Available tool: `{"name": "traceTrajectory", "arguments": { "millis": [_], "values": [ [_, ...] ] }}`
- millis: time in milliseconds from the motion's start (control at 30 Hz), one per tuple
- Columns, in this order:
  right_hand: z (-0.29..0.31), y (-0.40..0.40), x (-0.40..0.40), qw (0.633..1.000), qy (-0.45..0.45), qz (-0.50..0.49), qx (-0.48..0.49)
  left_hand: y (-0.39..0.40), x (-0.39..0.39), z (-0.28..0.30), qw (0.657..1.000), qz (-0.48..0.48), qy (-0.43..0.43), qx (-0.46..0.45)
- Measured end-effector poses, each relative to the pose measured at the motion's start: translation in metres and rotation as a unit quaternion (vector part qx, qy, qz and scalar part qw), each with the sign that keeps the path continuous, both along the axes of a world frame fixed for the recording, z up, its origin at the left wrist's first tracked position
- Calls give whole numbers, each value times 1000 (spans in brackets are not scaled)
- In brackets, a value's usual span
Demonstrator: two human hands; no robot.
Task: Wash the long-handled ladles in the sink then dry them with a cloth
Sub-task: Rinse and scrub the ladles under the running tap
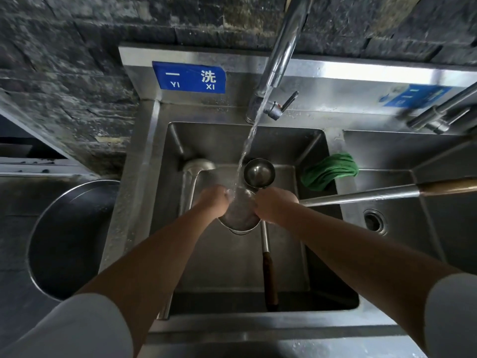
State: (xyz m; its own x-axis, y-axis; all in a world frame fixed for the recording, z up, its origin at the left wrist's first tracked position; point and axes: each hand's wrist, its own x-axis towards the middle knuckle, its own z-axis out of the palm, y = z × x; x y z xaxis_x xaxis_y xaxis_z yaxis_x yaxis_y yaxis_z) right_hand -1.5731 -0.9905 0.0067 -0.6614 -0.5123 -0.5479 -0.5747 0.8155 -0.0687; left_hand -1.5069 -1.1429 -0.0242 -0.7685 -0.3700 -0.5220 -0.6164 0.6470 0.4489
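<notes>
Left hand (pixel 214 198) and right hand (pixel 275 204) both grip a ladle bowl (pixel 238 215) under running water, mid-sink (pixel 317 140); green cloth (pixel 329 170) drapes the right rim

2 ladles (pixel 259 172) crowding basin (pixel 317 151), open floor left (drainpipe (pixel 189 182) aside), faucet (pixel 277 60) overhead

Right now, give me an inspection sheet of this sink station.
Surface: steel sink basin, wet, water running from the tap.
Job's things: large ladle bowl under the stream; small ladle beyond it; green cloth on the divider.
Clutter: large round pan at left.
Grippers: left hand and right hand grip the large bowl's rim.
Cables: nothing seen.
Surroundings: dark stone wall, blue sign, second basin at right.
</notes>
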Motion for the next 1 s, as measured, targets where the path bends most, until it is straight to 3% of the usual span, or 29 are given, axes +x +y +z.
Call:
{"name": "traceTrajectory", "arguments": {
  "millis": [100, 200, 333, 467, 567, 600, 733, 867, 933, 1000],
  "values": [
    [5, 14, -7, 991, -56, 92, -81, -3, -6, 6, 998, 24, -14, 48],
    [9, 25, -11, 970, -94, 225, -23, -2, -9, 10, 985, 99, -17, 142],
    [5, 26, -12, 967, -48, 248, -21, 0, -11, 18, 948, 201, -7, 246],
    [12, 13, -17, 971, -81, 222, -36, 1, -2, 26, 833, 360, 14, 420],
    [17, 1, -21, 976, -137, 150, -79, 8, 5, 20, 744, 401, 57, 531],
    [17, -2, -22, 975, -166, 106, -101, 11, 5, 17, 742, 393, 76, 538],
    [23, -4, -27, 921, -329, -94, -185, 22, 7, 15, 825, 306, 144, 453],
    [27, -3, -31, 898, -340, -141, -239, 22, 11, 11, 849, 217, 246, 414],
    [28, -6, -29, 892, -337, -170, -251, 26, 8, 11, 856, 216, 274, 381],
    [29, -10, -25, 895, -315, -186, -256, 28, 1, 11, 885, 249, 264, 293]
  ]
}}
